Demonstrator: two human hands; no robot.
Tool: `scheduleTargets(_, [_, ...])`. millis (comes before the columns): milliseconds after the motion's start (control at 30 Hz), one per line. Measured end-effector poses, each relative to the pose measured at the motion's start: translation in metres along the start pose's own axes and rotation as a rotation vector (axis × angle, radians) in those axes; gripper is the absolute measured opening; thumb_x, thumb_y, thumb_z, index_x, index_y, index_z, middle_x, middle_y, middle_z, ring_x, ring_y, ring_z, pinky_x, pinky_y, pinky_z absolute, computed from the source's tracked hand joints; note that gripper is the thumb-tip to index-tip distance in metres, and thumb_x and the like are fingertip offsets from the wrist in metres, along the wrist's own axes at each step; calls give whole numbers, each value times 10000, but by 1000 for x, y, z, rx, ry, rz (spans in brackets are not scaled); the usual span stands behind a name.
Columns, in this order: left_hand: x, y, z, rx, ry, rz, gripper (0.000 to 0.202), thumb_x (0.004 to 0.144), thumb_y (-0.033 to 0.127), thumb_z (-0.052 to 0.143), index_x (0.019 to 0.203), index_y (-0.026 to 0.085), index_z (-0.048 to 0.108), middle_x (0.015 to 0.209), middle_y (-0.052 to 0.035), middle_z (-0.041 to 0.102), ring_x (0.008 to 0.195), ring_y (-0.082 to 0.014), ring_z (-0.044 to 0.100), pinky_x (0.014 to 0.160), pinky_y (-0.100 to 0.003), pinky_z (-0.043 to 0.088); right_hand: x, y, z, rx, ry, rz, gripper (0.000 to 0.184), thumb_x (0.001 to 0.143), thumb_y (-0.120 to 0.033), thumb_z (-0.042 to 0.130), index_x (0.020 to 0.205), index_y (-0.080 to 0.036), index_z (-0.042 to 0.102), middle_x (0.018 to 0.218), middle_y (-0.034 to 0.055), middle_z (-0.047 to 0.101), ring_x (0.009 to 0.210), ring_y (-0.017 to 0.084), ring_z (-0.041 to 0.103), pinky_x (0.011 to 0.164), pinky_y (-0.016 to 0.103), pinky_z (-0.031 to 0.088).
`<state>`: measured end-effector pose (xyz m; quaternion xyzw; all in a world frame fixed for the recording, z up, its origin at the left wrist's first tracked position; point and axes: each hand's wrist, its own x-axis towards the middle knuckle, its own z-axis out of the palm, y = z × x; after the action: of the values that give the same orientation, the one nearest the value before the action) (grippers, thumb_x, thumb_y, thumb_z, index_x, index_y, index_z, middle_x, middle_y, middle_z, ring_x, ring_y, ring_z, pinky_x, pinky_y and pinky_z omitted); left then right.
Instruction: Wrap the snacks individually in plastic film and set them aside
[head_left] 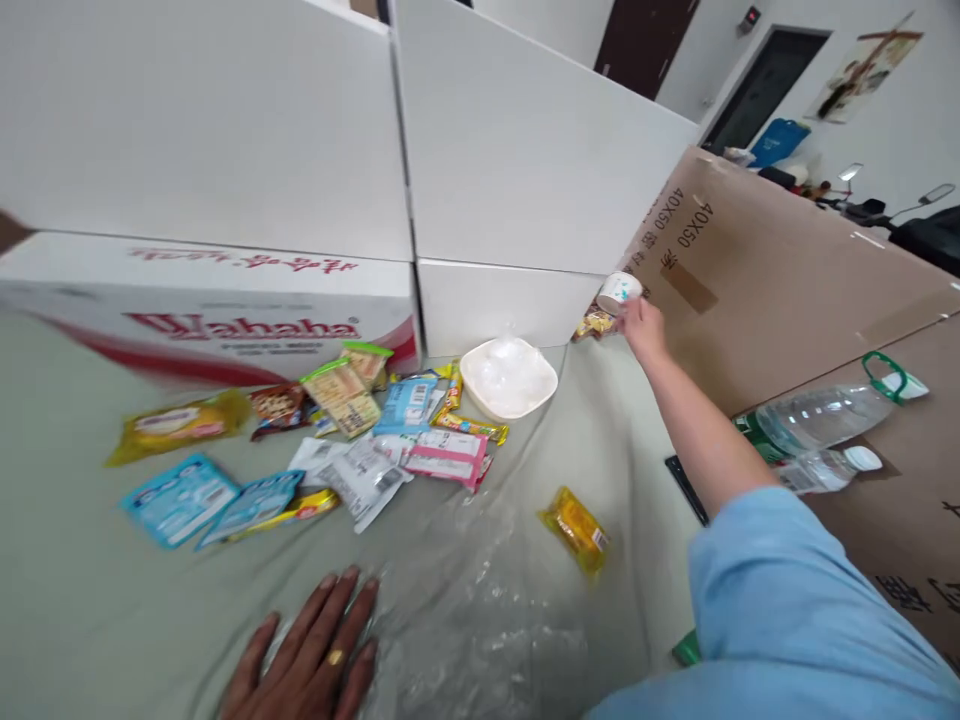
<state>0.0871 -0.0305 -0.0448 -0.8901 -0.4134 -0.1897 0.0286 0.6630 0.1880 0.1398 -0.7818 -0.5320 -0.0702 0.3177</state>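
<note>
At the back right, my right hand (643,325) is closed on a white cup with a teal print (619,289). The cup is held tilted beside the cardboard wall, just above some small brown-and-yellow snack packets (595,323). My left hand (311,655) rests palm down with fingers spread, at the edge of a clear plastic sheet or bag (465,610), and holds nothing. Between the two hands lies a yellow wrapped snack (576,530). A white bowl (547,385) stands by the back wall with crumpled clear plastic inside.
Several snack packets, such as a blue one (180,500) and a grey one (364,477), lie left of the bowl. Behind them is a Wahaha carton (225,310). Plastic bottles (817,420) and a black flat object (684,488) sit beyond my right arm, along the cardboard (780,260).
</note>
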Motion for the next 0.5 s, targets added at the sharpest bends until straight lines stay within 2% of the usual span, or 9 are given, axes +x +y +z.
scheduleTargets(67, [6, 9, -11, 7, -22, -25, 548, 1024, 396, 473, 1537, 237, 581, 1592, -110, 562, 1435, -319, 566, 1296, -539, 232, -72, 18, -4, 164, -102, 126, 522, 1072, -495, 309, 1127, -118, 665, 668, 30, 702, 614, 168, 575, 691, 277, 485])
scheduleTargets(100, [9, 14, -16, 5, -40, -41, 532, 1046, 401, 455, 1532, 230, 584, 1591, -111, 562, 1443, -315, 560, 1295, -540, 236, -109, 26, -8, 215, -158, 162, 508, 1037, -531, 360, 1194, -134, 637, 697, 36, 732, 533, 155, 515, 625, 274, 463])
scheduleTargets(167, [14, 23, -25, -18, -114, -107, 510, 1082, 400, 406, 1533, 238, 580, 1615, -105, 533, 1481, -312, 523, 1285, -564, 261, -179, 38, -20, 295, -236, 176, 479, 952, -510, 491, 1285, -180, 589, 984, 105, 805, 511, 130, 503, 576, 274, 455])
scheduleTargets(233, [17, 27, -30, -67, -206, -159, 516, 1100, 414, 372, 1549, 240, 559, 1672, -100, 451, 1538, -326, 451, 1276, -614, 274, -239, 37, -36, 289, -229, 172, 413, 893, -431, 536, 1228, -209, 630, 1188, 137, 771, 593, 133, 595, 624, 298, 503])
scheduleTargets(300, [18, 29, -33, -121, -253, -182, 541, 1102, 439, 370, 1586, 242, 510, 1704, -98, 394, 1573, -337, 395, 1284, -653, 255, -290, 17, -49, 321, -160, 157, 257, 874, -357, 530, 1009, -199, 683, 1251, 145, 739, 663, 142, 644, 685, 336, 548])
scheduleTargets(367, [17, 29, -35, -163, -268, -193, 567, 1099, 472, 373, 1614, 253, 467, 1721, -95, 360, 1599, -341, 347, 1300, -673, 219, -333, -19, -55, 381, -198, 78, 207, 904, -294, 525, 910, -201, 709, 1097, 116, 770, 721, 171, 666, 712, 352, 570])
scheduleTargets(433, [16, 30, -36, -188, -278, -197, 595, 1094, 511, 371, 1632, 266, 436, 1731, -92, 344, 1616, -340, 308, 1312, -684, 179, -367, -63, -53, 458, -296, -87, 247, 965, -255, 500, 961, -217, 744, 1063, 101, 781, 886, 217, 722, 775, 374, 599])
scheduleTargets(500, [15, 28, -36, -203, -295, -193, 627, 1088, 553, 365, 1644, 266, 409, 1739, -95, 327, 1627, -341, 281, 1317, -698, 137, -392, -104, -47, 457, -407, -284, 303, 1013, -252, 497, 1174, -235, 753, 1236, 116, 769, 1148, 260, 718, 942, 447, 606])
